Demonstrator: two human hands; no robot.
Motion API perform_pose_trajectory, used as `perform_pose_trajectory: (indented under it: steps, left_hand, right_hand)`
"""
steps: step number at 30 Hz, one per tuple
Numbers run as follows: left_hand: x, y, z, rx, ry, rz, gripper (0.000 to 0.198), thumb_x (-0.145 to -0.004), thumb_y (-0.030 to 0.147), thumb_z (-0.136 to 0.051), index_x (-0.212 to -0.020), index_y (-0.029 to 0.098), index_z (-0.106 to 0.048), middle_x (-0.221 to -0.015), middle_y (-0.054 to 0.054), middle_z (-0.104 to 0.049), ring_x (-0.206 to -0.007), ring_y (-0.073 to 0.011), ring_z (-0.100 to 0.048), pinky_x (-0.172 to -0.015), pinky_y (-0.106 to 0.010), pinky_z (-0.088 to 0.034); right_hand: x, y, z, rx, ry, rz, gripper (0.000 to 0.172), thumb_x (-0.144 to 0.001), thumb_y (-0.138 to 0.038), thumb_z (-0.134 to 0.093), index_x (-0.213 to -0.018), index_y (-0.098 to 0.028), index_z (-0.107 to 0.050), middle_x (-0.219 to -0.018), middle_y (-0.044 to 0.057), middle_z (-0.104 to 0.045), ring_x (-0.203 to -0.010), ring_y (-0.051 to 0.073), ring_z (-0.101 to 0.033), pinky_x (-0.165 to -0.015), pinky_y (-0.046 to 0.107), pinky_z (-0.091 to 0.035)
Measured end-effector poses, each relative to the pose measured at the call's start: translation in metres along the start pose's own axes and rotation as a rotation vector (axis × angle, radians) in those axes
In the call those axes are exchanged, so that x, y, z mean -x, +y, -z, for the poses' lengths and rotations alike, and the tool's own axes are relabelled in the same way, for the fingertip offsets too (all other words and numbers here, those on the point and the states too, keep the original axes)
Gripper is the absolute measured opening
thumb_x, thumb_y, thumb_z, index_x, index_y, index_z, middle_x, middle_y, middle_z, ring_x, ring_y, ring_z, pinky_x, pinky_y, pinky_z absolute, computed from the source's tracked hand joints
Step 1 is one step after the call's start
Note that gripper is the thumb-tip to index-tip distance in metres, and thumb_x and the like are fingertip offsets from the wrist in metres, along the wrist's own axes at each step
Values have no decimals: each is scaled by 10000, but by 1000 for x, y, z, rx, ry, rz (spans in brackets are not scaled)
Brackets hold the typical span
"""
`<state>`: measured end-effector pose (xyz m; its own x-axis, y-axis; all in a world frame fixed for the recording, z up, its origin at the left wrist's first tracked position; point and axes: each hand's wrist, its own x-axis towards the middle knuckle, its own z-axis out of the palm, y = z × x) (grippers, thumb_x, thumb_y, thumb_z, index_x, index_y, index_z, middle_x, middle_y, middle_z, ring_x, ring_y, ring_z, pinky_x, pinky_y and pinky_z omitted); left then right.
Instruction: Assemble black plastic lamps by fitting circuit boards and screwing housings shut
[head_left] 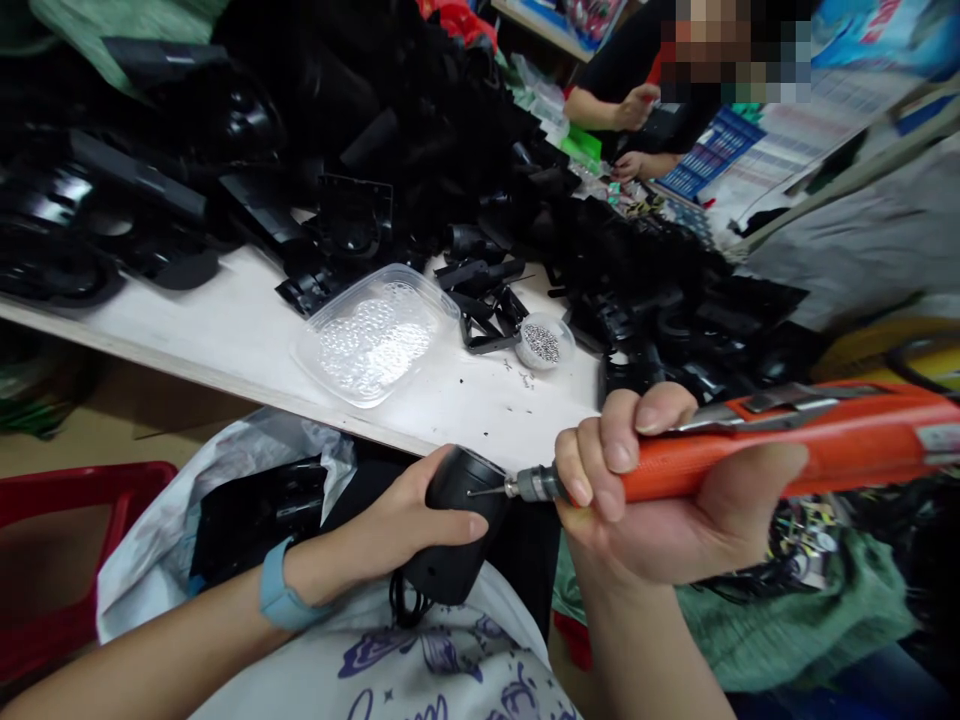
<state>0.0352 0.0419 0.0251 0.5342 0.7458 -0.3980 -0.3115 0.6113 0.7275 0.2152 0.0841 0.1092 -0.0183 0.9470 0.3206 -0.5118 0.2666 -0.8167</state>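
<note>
My left hand (420, 515) is wrapped round a black plastic housing (457, 545), held tilted over my lap with a black cable (409, 600) at its lower end. In my right hand (652, 500) is an orange electric screwdriver (832, 440), its fingers closed round the body. The thin bit points left, and its tip meets the face of the housing near my left thumb. Whether a screw sits under the tip is too small to tell. Beyond my hands, on the white table, stands a small round tub of metal screws (541, 342).
A clear plastic tray (375, 335) with shiny clear pieces sits near the table edge (225, 385). Black plastic parts (480, 130) are heaped behind it. A red plastic stool (127, 510) stands at left. Across the table, another person's hands (636, 110) hold something dark.
</note>
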Motion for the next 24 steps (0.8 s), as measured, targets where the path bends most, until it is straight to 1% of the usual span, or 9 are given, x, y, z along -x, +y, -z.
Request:
perform_pose_trajectory:
  steps: [4, 6, 8, 10, 13, 17, 21, 24]
  left_hand:
    - [-4, -4, -6, 58, 43, 61, 373, -789, 331, -831, -1097, 210, -658, -957, -15, -670, -866, -197, -623, -783, -301, -476]
    - [-6, -6, -9, 88, 56, 71, 355, -780, 320, -826, -1070, 203, -658, -968, -22, -682, -913, -216, -635, -823, -318, -482]
    - [-6, -6, -13, 112, 56, 50, 364, -760, 312, -833, -1068, 201, -673, -1002, -34, -703, -975, -241, -647, -873, -338, -487]
    - [-5, -5, -16, 124, 27, 20, 388, -744, 306, -839, -1089, 201, -695, -1034, -45, -728, -1022, -263, -656, -908, -357, -490]
    - [-3, -3, -19, 120, -50, 5, 401, -726, 283, -841, -1101, 202, -723, -1045, -41, -754, -1057, -273, -662, -950, -375, -489]
    - [-2, -4, -18, 100, -93, 40, 421, -715, 297, -850, -1105, 201, -724, -1035, -38, -762, -1047, -272, -667, -941, -381, -502]
    - [-4, -8, -15, 78, -120, 85, 503, -714, 328, -875, -1161, 190, -690, -1078, -56, -759, -1061, -277, -668, -934, -393, -516]
    - [-5, -9, -14, 70, -124, 73, 514, -734, 320, -870, -1191, 189, -673, -1118, -64, -753, -1084, -276, -666, -959, -395, -510]
  right_hand:
    - [13, -5, -7, 105, -59, 19, 374, -942, -575, -657, -938, -203, -696, -722, -19, -586, -395, 83, -489, -428, 283, -476]
    - [21, -9, -11, 169, -92, -3, 333, -960, -543, -671, -924, -215, -717, -718, -5, -613, -419, 106, -527, -440, 302, -497]
    - [29, -13, -15, 235, -114, -7, 332, -989, -528, -644, -891, -222, -730, -679, 5, -629, -442, 135, -559, -440, 317, -515]
    - [38, -16, -17, 309, -98, 16, 323, -1010, -489, -624, -856, -228, -734, -632, 10, -639, -479, 166, -598, -467, 340, -546]
    - [51, -18, -17, 394, -85, 56, 274, -1023, -389, -627, -823, -237, -737, -594, 5, -657, -502, 180, -638, -513, 354, -576]
    - [59, -18, -14, 401, -120, 61, 299, -1035, -405, -590, -840, -246, -751, -572, 3, -657, -470, 182, -637, -476, 337, -558]
    - [62, -20, -13, 415, -62, 38, 320, -1047, -420, -551, -853, -258, -746, -569, 1, -638, -474, 189, -626, -470, 342, -546]
    - [64, -21, -15, 414, -37, 13, 319, -1038, -433, -563, -829, -269, -740, -571, 2, -636, -494, 197, -633, -477, 350, -549]
